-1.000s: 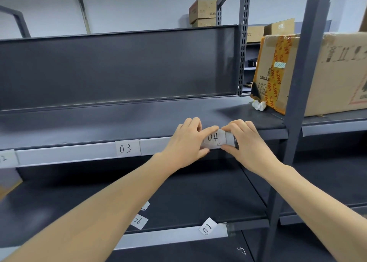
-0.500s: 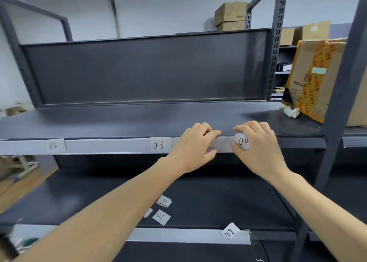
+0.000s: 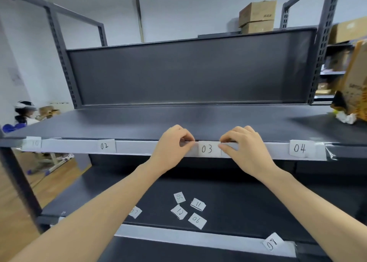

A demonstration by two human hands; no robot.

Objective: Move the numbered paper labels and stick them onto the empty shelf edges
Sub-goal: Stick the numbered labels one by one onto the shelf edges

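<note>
Along the front edge of the upper shelf [image 3: 135, 147], both hands have shifted left since half a second ago, leaving label 04 [image 3: 299, 148] stuck near the pale strip's right end and closing instead on label 03 [image 3: 207, 149] at mid-edge. Label 01 [image 3: 33, 143], blurred, sits at the left end, with label 02 [image 3: 104, 146] next along. The left hand [image 3: 172, 148] has its fingers curled, thumb and forefinger tips meeting on the upper left corner of label 03. The right hand [image 3: 244, 150], fingers likewise curled, pinches the label's right edge, forefinger above and thumb below. Label 03 lies flat on the strip, digits upright and level, its slightly longer side running along the edge. On the lower shelf [image 3: 258, 202], label 07 [image 3: 135, 211], label 05 [image 3: 179, 197], label 12 [image 3: 179, 211], label 11 [image 3: 198, 204] and label 06 [image 3: 197, 220] lie loose at odd angles. Label 08 [image 3: 273, 244] sits tilted at that shelf's front edge, toward its right end.
</note>
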